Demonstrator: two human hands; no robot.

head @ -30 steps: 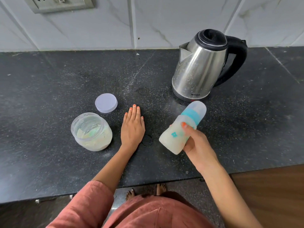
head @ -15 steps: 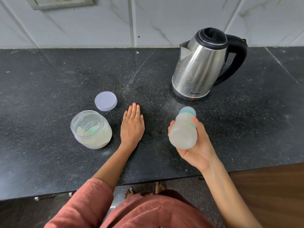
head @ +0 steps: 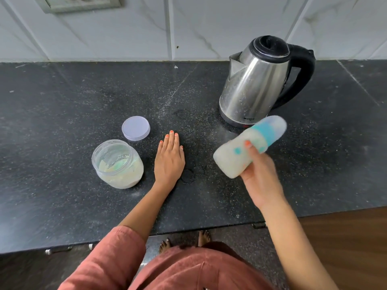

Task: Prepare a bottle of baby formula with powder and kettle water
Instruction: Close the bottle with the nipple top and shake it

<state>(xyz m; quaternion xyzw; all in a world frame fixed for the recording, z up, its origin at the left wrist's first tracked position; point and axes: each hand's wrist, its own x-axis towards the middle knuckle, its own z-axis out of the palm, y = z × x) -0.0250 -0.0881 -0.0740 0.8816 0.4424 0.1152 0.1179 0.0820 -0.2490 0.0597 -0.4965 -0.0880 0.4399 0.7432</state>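
One dark speckled tabletop point(head: 62, 101) carries one steel kettle point(head: 255, 84), one open powder jar point(head: 118, 164) and one loose lid point(head: 136, 128) just behind the jar. One capped baby bottle point(head: 230, 162), milky and blurred, hangs tilted above the tabletop in front of the kettle. The right hand point(head: 261, 181) grasps its lower body, with the fingers point(head: 254, 155) curled round it and the thumb on top. The left hand point(head: 169, 162) lies flat beside the jar, fingers straight. The kettle's small lettering is unreadable.
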